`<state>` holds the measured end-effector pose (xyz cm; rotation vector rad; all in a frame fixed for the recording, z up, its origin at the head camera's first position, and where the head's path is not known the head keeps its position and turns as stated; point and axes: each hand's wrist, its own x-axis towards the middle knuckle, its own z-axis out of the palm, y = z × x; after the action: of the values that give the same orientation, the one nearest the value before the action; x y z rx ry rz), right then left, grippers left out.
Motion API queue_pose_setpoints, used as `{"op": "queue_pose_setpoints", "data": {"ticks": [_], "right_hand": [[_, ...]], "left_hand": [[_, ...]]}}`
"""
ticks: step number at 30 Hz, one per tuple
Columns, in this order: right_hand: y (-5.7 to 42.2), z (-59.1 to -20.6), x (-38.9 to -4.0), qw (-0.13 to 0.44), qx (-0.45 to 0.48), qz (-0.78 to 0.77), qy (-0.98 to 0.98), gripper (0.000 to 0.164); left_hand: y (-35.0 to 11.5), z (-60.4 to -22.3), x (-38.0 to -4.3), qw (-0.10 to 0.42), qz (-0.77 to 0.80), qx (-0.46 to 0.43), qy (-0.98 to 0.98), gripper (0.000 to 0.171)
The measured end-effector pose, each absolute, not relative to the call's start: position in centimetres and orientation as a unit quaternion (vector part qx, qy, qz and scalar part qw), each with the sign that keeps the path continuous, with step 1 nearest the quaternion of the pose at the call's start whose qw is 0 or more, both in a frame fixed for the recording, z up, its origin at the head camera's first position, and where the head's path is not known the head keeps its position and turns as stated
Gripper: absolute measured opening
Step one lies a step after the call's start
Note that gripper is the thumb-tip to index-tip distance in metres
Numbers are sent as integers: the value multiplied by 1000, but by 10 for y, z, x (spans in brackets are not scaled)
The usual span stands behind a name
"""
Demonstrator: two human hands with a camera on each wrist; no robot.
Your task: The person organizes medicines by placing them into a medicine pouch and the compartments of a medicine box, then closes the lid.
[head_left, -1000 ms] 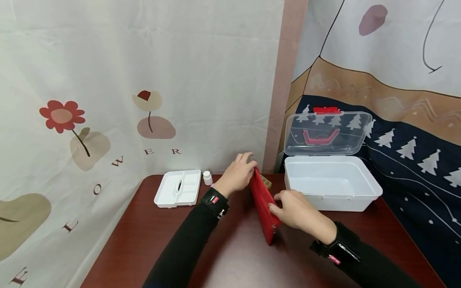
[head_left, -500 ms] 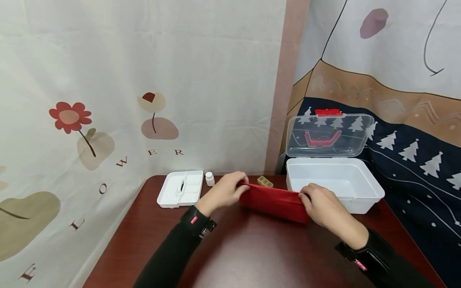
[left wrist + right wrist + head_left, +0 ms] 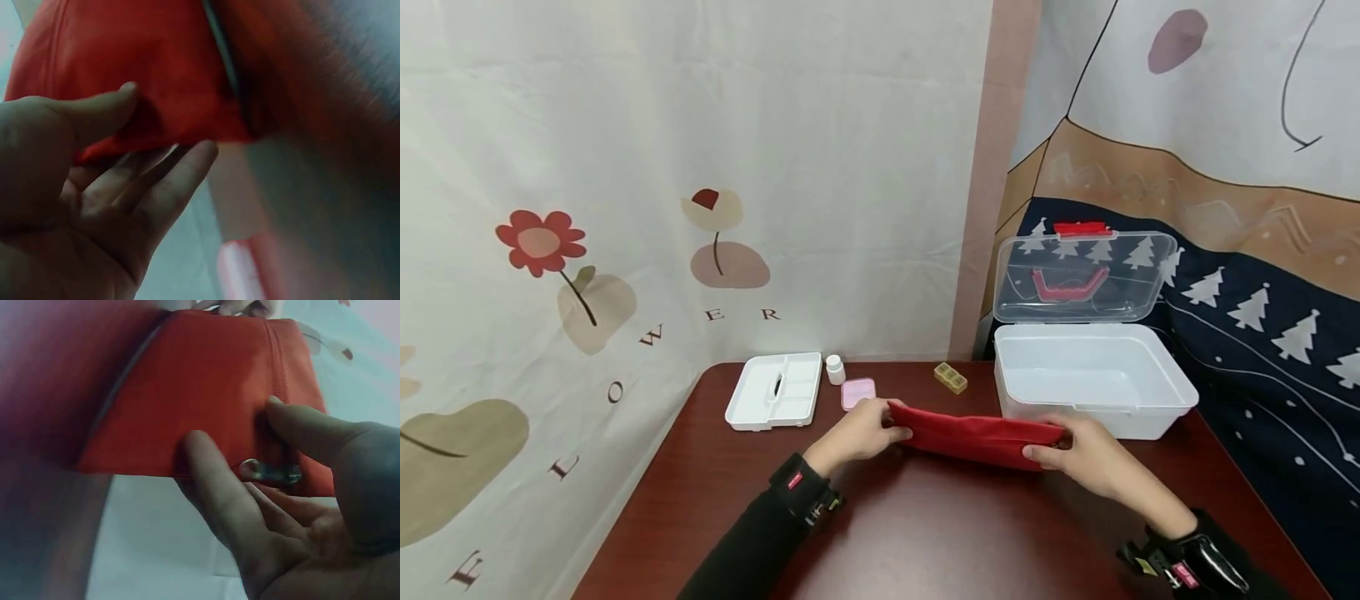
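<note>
A flat red zippered pouch is stretched between both hands over the wooden table. My left hand pinches its left end, thumb on the near face and fingers behind, as the left wrist view shows up close. At the other end my right hand grips the pouch. In the right wrist view its thumb lies by the zipper, one fingertip presses the red cloth, and a metal zipper pull hangs close to the fingers.
A white plastic box with its clear lid raised stands at the right. Farther left are a small yellowish compartment case, a pink square case, a white bottle and a white divided tray. Printed curtains rise behind.
The pouch has turned from pointing toward me to lying crosswise between my hands, then come nearer and tilted flatter. My right hand has moved right, and the pink case has come into view.
</note>
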<state>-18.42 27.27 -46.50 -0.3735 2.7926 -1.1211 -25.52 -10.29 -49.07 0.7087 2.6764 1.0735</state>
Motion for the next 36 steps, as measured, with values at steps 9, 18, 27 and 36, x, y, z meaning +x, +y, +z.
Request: {"op": "queue_pose_setpoints", "data": {"ticks": [9,18,27,36], "right_hand": [[283,-460,-171,97,-122,-419,894,26],[326,-388,-182,-68,-48,-367,927,38],[394,-357,-245,-72,45,-341,936,66],[436,-376,-290,-11,48,-266,963,58]], "left_hand": [[-105,-494,-250,43,373,263,889,18],[-61,-425,-257,-26,456,273,847,8],[24,-394,-292,56,563,184,804,31],[67,-403,-306,105,584,137,793,63]]}}
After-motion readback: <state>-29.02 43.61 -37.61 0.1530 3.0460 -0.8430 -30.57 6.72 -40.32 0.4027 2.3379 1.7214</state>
